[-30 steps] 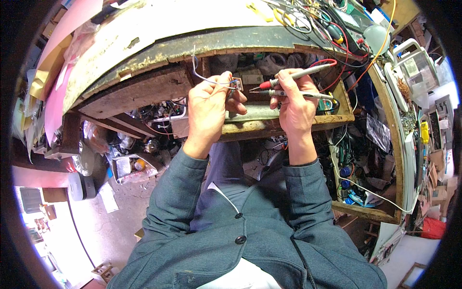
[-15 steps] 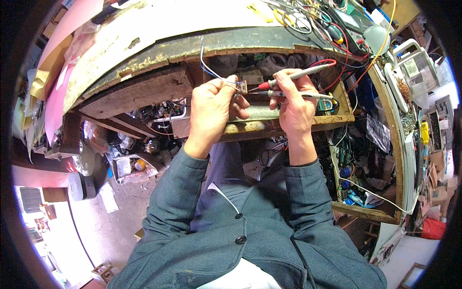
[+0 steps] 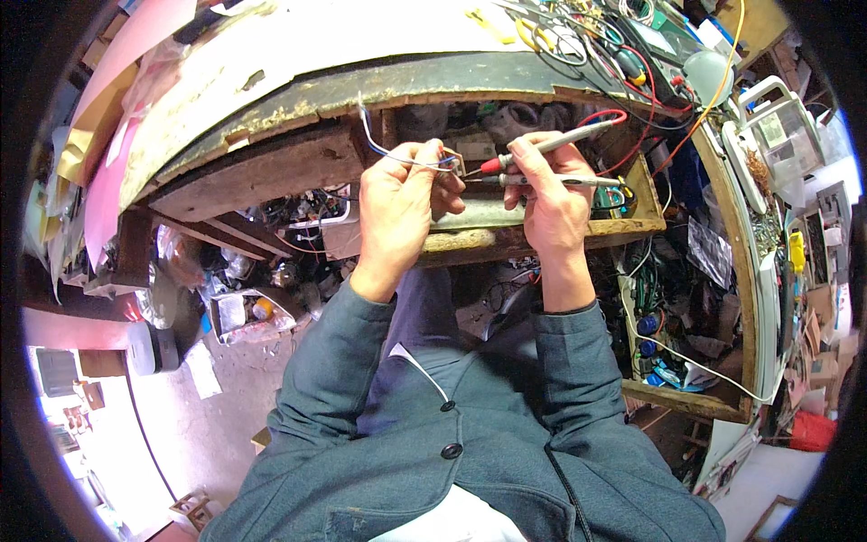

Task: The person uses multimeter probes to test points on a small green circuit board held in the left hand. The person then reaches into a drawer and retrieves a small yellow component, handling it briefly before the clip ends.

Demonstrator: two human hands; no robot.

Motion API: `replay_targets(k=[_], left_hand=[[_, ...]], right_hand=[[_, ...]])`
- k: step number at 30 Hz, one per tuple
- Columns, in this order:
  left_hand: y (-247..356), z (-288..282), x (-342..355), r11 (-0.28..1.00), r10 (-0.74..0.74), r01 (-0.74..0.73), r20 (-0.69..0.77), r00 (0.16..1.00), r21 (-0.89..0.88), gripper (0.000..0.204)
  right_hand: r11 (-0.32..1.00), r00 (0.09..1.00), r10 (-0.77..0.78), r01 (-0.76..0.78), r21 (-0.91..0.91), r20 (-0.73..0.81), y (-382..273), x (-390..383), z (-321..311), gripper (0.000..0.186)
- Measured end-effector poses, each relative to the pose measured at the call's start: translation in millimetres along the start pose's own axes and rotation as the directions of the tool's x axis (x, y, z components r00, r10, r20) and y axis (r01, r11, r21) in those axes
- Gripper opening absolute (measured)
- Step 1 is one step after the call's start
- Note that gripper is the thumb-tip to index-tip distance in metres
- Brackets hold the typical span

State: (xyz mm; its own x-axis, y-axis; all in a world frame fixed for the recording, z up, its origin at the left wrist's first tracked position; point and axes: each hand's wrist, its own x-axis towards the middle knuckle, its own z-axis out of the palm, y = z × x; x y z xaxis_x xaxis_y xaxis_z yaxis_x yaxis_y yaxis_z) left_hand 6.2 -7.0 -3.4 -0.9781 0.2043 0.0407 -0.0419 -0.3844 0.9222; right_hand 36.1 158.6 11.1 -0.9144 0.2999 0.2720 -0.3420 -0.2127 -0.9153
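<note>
— So, in the head view, where did the hands sit?

— Left hand [image 3: 397,203] pinched a small component [image 3: 454,163] with blue and white wires [image 3: 379,144], at twelve o'clock of the chest. Right hand [image 3: 546,194] was closed on two probes: red-tipped probe [image 3: 542,146] above, dark probe [image 3: 551,181] below, tips just beside the component.

— How to do that step well?

— I'd judge: steady both wrists on the wooden drawer edge [image 3: 533,237] under the cluttered surface [image 3: 298,54], keep the tips apart, and touch one lead each.
</note>
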Motion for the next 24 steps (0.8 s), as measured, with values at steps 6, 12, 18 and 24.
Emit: replay_targets(k=[6, 12, 18, 24], left_hand=[[-0.4, -2.0, 0.7, 0.999, 0.047, -0.048, -0.032, 0.998, -0.023, 0.025], [-3.2, -4.3, 3.4, 0.991, 0.074, -0.077, -0.028, 0.997, -0.113, 0.032], [0.1, -2.9, 2.0, 0.991, 0.073, -0.074, -0.011, 0.997, -0.110, 0.036], [-2.4, -4.7, 2.3, 0.992, 0.123, -0.123, 0.017, 0.992, -0.030, 0.038]], right_hand=[[0.999, 0.991, -0.026, 0.029, 0.020, -0.130, -2.0, -1.3, 3.3, 0.013], [0.991, 0.977, -0.081, 0.100, 0.090, -0.195, 1.4, 0.7, -1.1, 0.016], [0.988, 0.968, -0.102, 0.125, 0.088, -0.229, 3.7, 1.1, -2.7, 0.016], [0.988, 0.979, -0.089, 0.111, 0.110, -0.182, 2.1, 0.5, 0.8, 0.015]])
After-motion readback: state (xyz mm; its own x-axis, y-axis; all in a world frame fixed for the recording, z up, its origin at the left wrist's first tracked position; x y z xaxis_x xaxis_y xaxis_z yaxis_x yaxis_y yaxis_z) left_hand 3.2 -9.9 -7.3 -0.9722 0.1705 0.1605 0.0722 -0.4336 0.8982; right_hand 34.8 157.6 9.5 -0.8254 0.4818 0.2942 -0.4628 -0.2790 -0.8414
